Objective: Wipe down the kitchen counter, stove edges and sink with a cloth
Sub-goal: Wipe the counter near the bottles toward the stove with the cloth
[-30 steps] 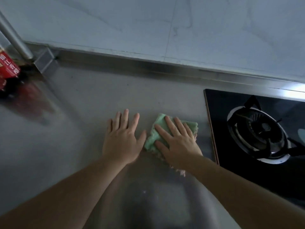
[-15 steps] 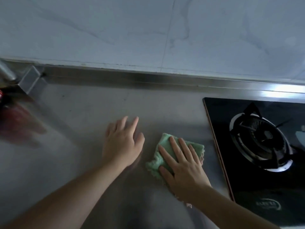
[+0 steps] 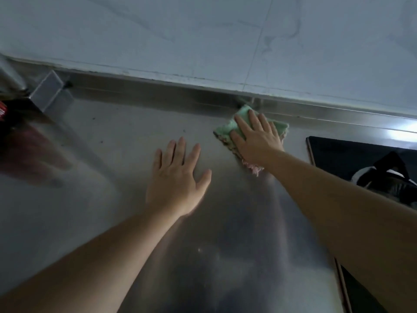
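Pushed cloth (image 3: pixel 228 128) forward since half-second ago, now at counter's (image 3: pixel 126 136) back lip. My right hand (image 3: pixel 257 141) flat, fingers spread, pressing cloth down for scrub pressure. Left hand (image 3: pixel 176 177) open, empty, palm braced on steel for reach. Stove (image 3: pixel 352 154) just right.

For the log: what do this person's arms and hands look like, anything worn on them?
Both forearms are bare as far as the frame shows, with no sleeve edge in view. The left hand and the right hand wear no gloves, and no ring, watch or bracelet shows on either. No markings are visible, though the dim light and some blur limit fine detail.
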